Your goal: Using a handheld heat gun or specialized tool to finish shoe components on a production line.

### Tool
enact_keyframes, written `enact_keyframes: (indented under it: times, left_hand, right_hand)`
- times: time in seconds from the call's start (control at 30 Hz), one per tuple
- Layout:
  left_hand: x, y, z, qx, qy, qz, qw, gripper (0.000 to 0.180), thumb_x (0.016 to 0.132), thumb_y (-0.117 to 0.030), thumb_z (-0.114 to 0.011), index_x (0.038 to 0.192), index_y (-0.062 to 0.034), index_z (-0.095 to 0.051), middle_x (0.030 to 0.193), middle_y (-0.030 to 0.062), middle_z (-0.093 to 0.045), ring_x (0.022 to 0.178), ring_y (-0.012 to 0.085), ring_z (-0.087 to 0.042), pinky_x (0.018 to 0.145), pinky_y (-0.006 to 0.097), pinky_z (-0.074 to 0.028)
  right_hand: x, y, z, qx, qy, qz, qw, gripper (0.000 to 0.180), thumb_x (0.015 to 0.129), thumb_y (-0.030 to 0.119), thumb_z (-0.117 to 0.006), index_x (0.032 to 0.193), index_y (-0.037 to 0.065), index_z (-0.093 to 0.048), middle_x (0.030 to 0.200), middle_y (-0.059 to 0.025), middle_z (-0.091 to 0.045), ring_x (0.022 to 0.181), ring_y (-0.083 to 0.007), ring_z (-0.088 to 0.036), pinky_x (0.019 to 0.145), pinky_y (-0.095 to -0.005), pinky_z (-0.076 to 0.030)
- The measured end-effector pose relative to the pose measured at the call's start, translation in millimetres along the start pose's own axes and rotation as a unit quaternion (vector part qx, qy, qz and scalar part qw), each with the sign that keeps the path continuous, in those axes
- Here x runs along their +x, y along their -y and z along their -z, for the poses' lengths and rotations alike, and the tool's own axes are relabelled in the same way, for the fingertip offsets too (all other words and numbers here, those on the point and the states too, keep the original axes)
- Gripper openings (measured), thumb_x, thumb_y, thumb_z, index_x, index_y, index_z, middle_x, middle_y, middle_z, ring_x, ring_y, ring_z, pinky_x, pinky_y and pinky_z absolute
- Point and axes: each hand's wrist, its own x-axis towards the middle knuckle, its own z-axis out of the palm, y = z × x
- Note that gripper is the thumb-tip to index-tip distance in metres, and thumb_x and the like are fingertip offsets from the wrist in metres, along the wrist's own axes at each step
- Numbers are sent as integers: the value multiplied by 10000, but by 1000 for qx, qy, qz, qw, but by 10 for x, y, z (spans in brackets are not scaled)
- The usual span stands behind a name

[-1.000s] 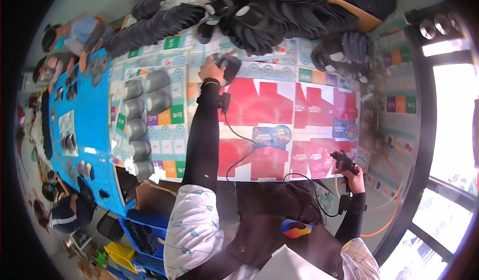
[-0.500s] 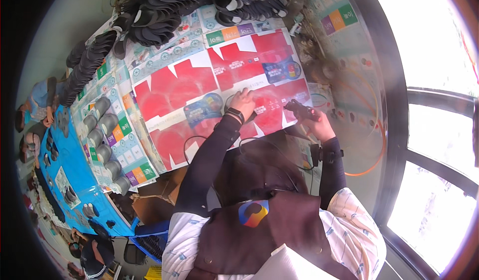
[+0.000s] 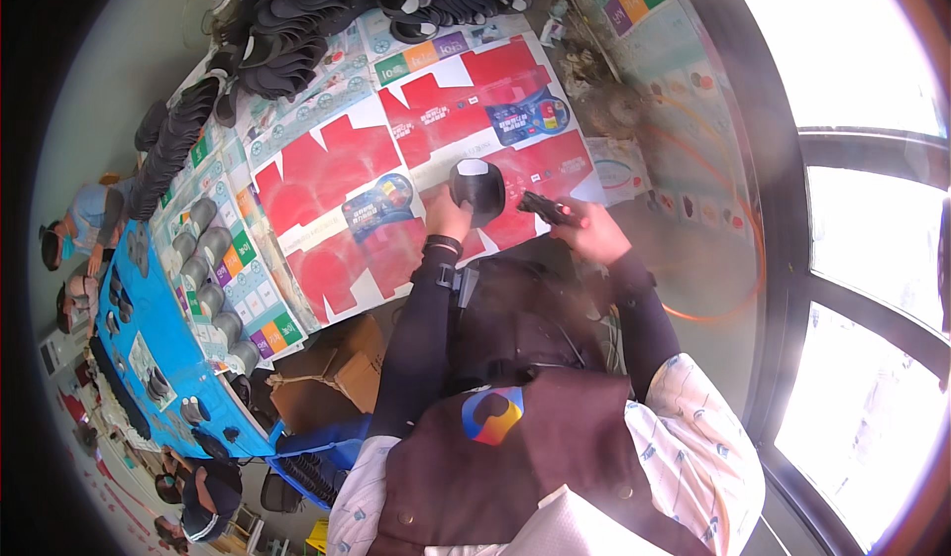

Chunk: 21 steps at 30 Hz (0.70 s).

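One dark curved piece here, over the red-and-white sheet, the left hand gripping its left edge! Its long axis runs away from the wearer, the one pale patch at the far end. One black handheld tool, right hand wrapped around it, nose pointing left at the piece, just apart. And seven grey rounded pieces sit off left, two loose rows!

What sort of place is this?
Probably a small workshop: many stacked dark curved pieces, a black handheld tool in the right hand, and other people at a blue table.
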Motion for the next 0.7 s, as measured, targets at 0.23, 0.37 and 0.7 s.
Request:
enact_keyframes:
  times: [0.23,0.37,0.7]
  left_hand:
    - [-84,27,-215,-11,-21,-3,1000,463,835,-220,-759,1196,29,-607,1114,266,-686,1051,445,-656,909,513,-518]
    - [-55,135,-201,-131,-14,-10,991,404,895,-215,-707,1212,23,-626,1045,229,-717,951,371,-712,822,448,-561]
    - [-130,50,-79,-171,-28,-17,985,366,928,-240,-678,1221,-22,-660,1026,165,-755,936,285,-742,817,376,-569]
  right_hand:
    - [399,166,-179,-64,-20,47,997,248,823,187,-637,1008,23,-664,867,-261,-674,868,-475,-644,739,-541,-497]
    - [669,112,-298,-118,-56,90,987,268,822,201,-636,1012,17,-674,902,-266,-681,915,-469,-644,799,-536,-511]
    - [732,-71,-315,-159,-39,91,982,275,821,205,-630,1008,10,-683,900,-285,-676,906,-476,-645,790,-548,-508]
